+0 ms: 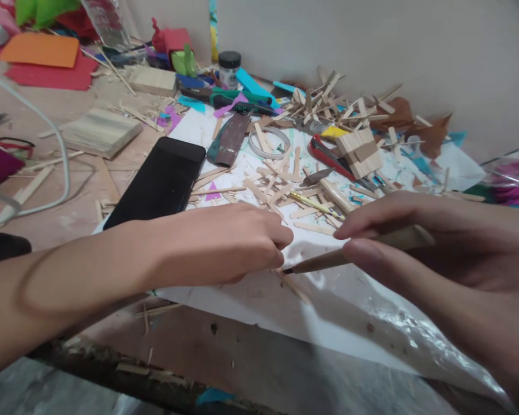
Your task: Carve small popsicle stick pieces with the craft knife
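My left hand is closed in a pinch over the white sheet, its fingertips mostly hidden. A thin wooden stick comes out from beneath those fingers and slants toward the sheet's near edge. My right hand grips a tapered, tan, pen-like tool between thumb and fingers. The tool's dark tip is close to the stick's upper end; whether they touch, I cannot tell.
A black phone lies beyond my left forearm. Loose craft sticks, a red-handled cutter, a tape ring and a black-lidded jar crowd the back. A white cable curves across the left, near wooden blocks.
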`<action>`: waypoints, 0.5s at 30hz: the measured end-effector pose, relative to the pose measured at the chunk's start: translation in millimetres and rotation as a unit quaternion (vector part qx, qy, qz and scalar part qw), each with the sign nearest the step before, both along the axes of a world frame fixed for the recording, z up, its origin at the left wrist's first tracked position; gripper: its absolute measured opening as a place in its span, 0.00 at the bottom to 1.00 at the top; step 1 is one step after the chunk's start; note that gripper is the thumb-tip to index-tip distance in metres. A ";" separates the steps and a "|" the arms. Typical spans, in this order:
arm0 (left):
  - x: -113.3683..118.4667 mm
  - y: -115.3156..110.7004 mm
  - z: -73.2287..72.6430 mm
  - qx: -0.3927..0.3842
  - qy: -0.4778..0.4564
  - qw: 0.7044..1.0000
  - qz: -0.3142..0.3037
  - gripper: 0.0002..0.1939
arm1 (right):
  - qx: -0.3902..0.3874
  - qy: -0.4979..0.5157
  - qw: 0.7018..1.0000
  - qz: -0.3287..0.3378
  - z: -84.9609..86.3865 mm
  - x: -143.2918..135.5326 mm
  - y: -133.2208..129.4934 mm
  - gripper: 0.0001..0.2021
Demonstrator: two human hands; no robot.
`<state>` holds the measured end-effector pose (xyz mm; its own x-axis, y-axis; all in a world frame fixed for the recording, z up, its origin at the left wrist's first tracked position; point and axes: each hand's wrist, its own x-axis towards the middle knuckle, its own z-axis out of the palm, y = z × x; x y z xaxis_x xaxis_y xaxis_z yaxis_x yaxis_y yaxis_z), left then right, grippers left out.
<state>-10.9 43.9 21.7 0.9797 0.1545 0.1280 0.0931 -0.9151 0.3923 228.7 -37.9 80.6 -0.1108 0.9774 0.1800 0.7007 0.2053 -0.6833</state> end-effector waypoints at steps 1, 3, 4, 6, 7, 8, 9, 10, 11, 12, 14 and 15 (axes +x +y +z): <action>0.0 0.1 0.4 0.000 -0.001 1.000 -0.003 0.14 | 0.014 -0.025 1.000 0.009 2.6 1.7 -0.2 0.12; 0.1 -0.1 1.0 0.001 -0.001 1.000 -0.006 0.15 | 0.016 -0.076 0.996 0.046 6.8 5.5 -0.2 0.13; 0.3 -0.5 1.2 0.004 0.001 1.000 -0.005 0.16 | 0.009 -0.097 0.993 0.063 8.5 7.4 0.1 0.13; 0.7 -1.3 1.2 0.013 0.008 1.000 0.002 0.16 | -0.010 -0.109 0.991 0.076 10.6 11.1 1.8 0.14; 1.0 -1.6 1.0 0.017 0.010 1.000 0.005 0.16 | -0.023 -0.099 0.992 0.075 10.9 12.8 3.3 0.15; 1.3 -1.9 0.6 0.021 0.012 1.000 0.009 0.15 | -0.038 -0.084 0.993 0.069 10.3 14.7 5.2 0.17; 1.8 -2.2 0.1 0.024 0.013 1.000 0.013 0.14 | -0.060 -0.063 0.995 0.057 8.7 16.7 7.6 0.18; 2.3 -2.3 -0.4 0.027 0.016 0.999 0.015 0.14 | -0.085 -0.030 0.995 0.041 6.1 18.9 10.3 0.19; 2.8 -2.4 -0.9 0.030 0.019 0.999 0.017 0.14 | -0.122 0.018 0.992 0.022 2.4 21.3 13.4 0.19; 3.4 -2.5 -1.4 0.033 0.022 0.999 0.019 0.15 | -0.164 0.076 0.984 -0.001 -2.2 23.9 16.7 0.19; 4.4 -2.5 -2.4 0.035 0.034 0.999 0.021 0.17 | -0.247 0.194 0.949 -0.040 -13.0 29.2 23.3 0.17; 4.8 -2.5 -2.9 0.032 0.035 0.999 0.020 0.18 | -0.273 0.231 0.932 -0.049 -18.4 31.7 26.3 0.17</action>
